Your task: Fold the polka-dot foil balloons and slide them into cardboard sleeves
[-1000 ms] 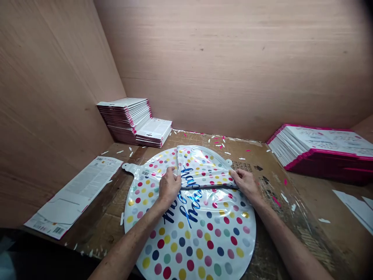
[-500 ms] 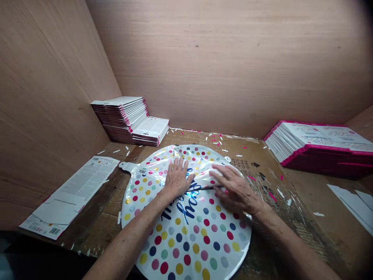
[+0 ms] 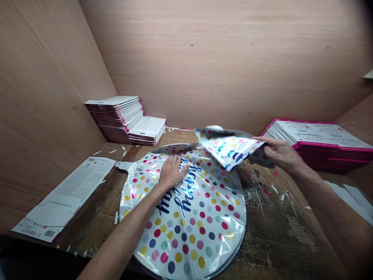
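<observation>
A round foil balloon point(image 3: 201, 221), white with coloured dots and blue lettering, lies flat on the cardboard-covered table. My left hand point(image 3: 172, 172) rests on its upper middle, palm down with the fingers apart. At the upper right, a folded dotted foil piece point(image 3: 230, 147) with blue lettering is lifted above the balloon. My right hand point(image 3: 278, 152) grips this piece by its right end, thumb and fingers pressed together. Where the lifted foil's left end meets the layers below, I cannot make out whether they are joined.
Stacked white and pink cards point(image 3: 116, 118) stand at the back left, another stack point(image 3: 314, 136) at the back right. A long printed card point(image 3: 68, 194) lies at left. Paper scraps lie on the cardboard point(image 3: 271, 221). Wooden panels point(image 3: 204, 66) enclose the table.
My right hand has moved up and to the right and now holds a folded foil piece off the surface. My left hand stays on the balloon. The view has shifted slightly.
</observation>
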A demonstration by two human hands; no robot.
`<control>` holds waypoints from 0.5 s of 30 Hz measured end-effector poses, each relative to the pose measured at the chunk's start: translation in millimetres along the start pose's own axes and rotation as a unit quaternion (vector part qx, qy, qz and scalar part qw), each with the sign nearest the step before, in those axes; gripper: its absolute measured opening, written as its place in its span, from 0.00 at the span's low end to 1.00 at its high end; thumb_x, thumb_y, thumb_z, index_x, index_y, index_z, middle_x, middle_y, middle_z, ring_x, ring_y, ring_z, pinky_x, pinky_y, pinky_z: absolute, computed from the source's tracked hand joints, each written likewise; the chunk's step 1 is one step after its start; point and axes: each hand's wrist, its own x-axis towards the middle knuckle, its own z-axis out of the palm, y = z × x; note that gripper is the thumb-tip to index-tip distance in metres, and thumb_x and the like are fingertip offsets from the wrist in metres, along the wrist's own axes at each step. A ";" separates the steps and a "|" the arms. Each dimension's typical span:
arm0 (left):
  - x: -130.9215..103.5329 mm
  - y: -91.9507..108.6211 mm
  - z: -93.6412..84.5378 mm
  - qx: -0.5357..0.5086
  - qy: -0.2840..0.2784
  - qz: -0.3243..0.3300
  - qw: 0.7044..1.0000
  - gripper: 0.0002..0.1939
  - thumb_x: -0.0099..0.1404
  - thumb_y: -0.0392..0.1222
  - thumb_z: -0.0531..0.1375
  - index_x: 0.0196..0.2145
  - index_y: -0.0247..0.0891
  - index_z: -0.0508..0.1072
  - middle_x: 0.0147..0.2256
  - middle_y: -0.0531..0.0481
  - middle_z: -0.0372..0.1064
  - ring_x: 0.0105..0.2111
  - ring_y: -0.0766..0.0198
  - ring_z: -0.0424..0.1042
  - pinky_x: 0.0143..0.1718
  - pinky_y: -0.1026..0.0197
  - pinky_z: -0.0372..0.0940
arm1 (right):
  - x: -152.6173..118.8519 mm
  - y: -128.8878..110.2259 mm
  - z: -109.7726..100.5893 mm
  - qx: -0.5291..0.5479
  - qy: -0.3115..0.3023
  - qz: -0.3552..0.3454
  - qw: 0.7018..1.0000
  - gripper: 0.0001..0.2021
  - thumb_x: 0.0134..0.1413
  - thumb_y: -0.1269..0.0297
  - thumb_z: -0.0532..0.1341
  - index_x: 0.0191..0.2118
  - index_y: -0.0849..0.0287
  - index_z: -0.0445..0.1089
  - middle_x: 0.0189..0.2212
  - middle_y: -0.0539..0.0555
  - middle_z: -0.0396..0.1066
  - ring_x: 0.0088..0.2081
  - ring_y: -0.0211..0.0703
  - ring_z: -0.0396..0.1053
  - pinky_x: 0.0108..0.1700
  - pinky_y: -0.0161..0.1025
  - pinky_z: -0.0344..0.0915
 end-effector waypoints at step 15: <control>-171.7 102.1 -5.8 -0.667 -0.070 -0.195 0.716 0.32 0.55 0.71 0.59 0.39 0.38 0.69 0.23 0.54 0.66 0.20 0.68 0.65 0.23 0.66 0.62 | -215.0 -85.5 166.1 -0.329 0.013 -0.205 0.922 0.30 0.58 0.74 0.48 0.66 0.66 0.51 0.43 0.73 0.74 0.32 0.58 0.75 0.27 0.47 0.71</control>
